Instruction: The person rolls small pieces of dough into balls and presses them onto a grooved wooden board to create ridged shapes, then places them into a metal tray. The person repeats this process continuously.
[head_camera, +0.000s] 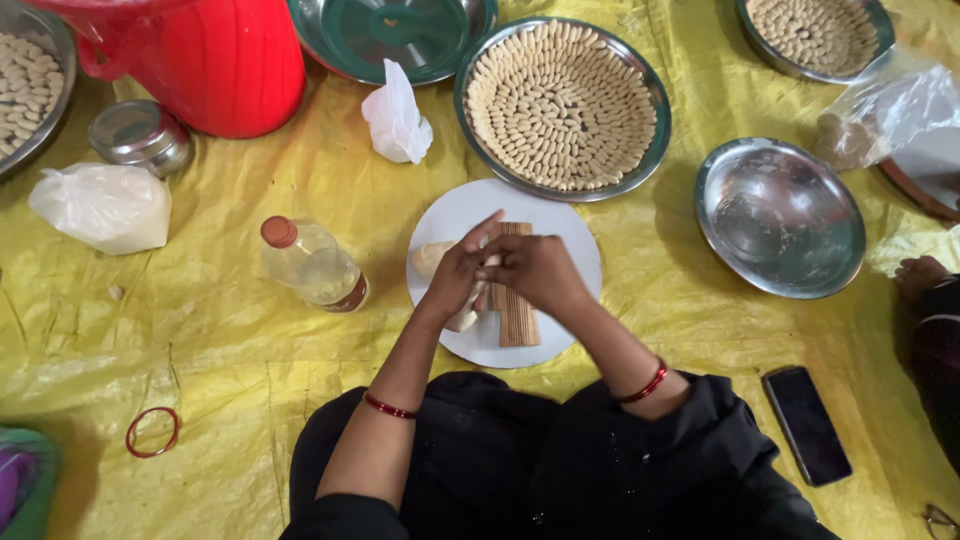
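White plate (460, 215) lies on the yellow sheet (250, 330), carrying a ridged wooden board (518, 315) and a lump of dough (430, 258). Over the board, both hands meet: the left hand (457, 275) and right hand (535, 270) curl nearly closed, pinching a small dough piece (490, 262) between the fingertips. A steel tray (655, 120) of shaped pieces stands just beyond.

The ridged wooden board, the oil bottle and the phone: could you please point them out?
ridged wooden board (519, 322), head view, lower end.
oil bottle (312, 265), head view, clear body.
phone (806, 425), head view, screen middle.
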